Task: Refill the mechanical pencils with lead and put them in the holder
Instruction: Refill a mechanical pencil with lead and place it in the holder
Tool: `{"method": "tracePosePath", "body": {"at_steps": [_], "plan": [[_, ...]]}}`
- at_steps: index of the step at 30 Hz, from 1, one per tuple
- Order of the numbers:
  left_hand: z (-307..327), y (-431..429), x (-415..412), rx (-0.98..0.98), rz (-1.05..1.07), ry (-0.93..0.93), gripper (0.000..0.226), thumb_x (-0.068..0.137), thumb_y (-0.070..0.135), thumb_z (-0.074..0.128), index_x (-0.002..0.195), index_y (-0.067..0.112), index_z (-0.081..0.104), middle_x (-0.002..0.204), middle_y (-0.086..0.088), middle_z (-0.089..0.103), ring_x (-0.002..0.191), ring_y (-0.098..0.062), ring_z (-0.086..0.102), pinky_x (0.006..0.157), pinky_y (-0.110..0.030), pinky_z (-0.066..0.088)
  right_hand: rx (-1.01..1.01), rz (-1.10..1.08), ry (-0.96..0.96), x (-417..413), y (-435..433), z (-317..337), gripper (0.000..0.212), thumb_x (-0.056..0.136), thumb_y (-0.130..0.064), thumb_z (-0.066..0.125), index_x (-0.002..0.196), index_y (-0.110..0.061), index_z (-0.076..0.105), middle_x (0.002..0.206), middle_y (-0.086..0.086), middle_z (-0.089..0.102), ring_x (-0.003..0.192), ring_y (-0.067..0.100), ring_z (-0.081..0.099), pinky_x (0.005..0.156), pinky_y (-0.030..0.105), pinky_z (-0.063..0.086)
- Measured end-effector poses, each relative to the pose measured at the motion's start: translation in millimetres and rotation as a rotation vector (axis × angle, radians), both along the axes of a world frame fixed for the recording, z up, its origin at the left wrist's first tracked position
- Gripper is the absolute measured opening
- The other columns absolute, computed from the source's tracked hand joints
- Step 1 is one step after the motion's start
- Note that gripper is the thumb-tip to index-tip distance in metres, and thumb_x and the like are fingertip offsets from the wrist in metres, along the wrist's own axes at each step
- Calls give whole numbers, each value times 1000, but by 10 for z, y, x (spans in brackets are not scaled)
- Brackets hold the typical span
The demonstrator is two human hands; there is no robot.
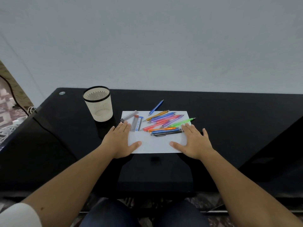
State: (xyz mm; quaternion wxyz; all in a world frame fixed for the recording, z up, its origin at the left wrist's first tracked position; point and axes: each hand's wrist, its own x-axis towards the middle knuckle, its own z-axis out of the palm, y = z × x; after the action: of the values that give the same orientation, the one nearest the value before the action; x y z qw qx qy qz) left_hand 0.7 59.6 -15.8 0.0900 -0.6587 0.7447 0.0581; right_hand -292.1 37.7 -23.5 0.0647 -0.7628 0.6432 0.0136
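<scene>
Paper [155, 147], one white sheet, lay on a glossy black table [229, 115] set against a pale wall [164, 46]. The left hand [120, 141] rested palm down across the sheet's left edge, fingers straight and close together, thumb spread onto the paper, gripping nothing. The right hand [194, 141] rested likewise across the right edge, fingers straight, thumb on the paper, gripping nothing. The mechanical pencils [164, 122] lay in a loose, overlapping heap on the far half of the sheet: orange, blue, purple, pink, black. A green pencil [182, 122] overhung the right edge, just beyond the right fingertips. A blue pencil [156, 106] lay apart, mostly past the sheet's far edge. Clear lead tubes [136, 123] lay at the sheet's left, just beside the left fingertips; a grey tube [129, 115] crossed the far left corner. The holder [99, 104], a cream slotted cup with a black rim, stood upright on the table, left of the sheet
</scene>
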Motion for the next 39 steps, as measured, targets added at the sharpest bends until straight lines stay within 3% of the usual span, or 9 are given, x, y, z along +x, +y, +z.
{"method": "tracePosePath", "body": {"at_steps": [9,12,15,19,22,27,31,35,39], "plan": [[67,223,-22,-18,-14,5,101,79,82,32,152,15,12,159,-5,12,145,-22,15,117,-44,21,-44,-2,-20,-23,353,-33,101,73,-87,21,152,-24,10,159,-5,9,146,13,2,116,55,-3],[151,265,-48,-10,-7,-7,98,74,83,40,145,17,26,149,-3,31,132,-20,36,107,-40,39,-48,6,-27,-28,450,-25,100,74,-86,20,152,-24,10,159,-5,8,146,13,2,115,56,-4],[221,288,-98,32,5,-34,96,72,82,46,140,17,32,141,-2,38,121,-17,43,96,-35,47,-47,13,-16,-40,525,-17,101,73,-87,19,152,-25,9,159,-6,7,146,13,2,115,57,-5],[241,311,-121,51,-6,-67,95,72,82,46,139,15,33,139,-2,40,118,-17,45,96,-37,47,-42,11,-23,-57,565,-20,101,72,-88,20,152,-26,10,159,-7,8,146,13,3,114,59,-5],[265,303,-100,12,-16,-92,94,70,85,42,134,17,38,133,-1,43,111,-16,47,96,-37,46,-70,9,-8,-50,529,30,98,72,-88,22,149,-29,19,157,-8,19,145,13,14,114,59,-1],[179,243,-101,-230,-4,22,81,75,83,35,127,23,45,118,7,49,96,-10,47,83,-28,47,-268,0,-111,12,351,136,73,80,-76,37,138,-31,39,144,-8,41,134,13,33,115,55,11],[104,83,-158,-355,27,195,61,87,66,41,132,25,44,126,7,50,108,-11,48,89,-27,45,-227,51,-125,90,46,175,56,89,-61,42,137,-31,39,143,-8,40,135,13,31,116,49,8],[52,-182,-257,-351,-36,279,52,91,57,46,132,26,47,132,7,51,117,-12,48,96,-28,43,-210,99,-152,151,-224,192,47,93,-53,44,135,-30,42,141,-7,42,133,12,33,116,43,11],[30,-475,-395,-334,-36,329,46,90,52,53,129,28,49,129,8,53,114,-12,50,91,-26,43,-188,122,-148,187,-423,164,41,95,-48,45,132,-31,44,137,-8,45,129,11,36,115,39,16]]}}
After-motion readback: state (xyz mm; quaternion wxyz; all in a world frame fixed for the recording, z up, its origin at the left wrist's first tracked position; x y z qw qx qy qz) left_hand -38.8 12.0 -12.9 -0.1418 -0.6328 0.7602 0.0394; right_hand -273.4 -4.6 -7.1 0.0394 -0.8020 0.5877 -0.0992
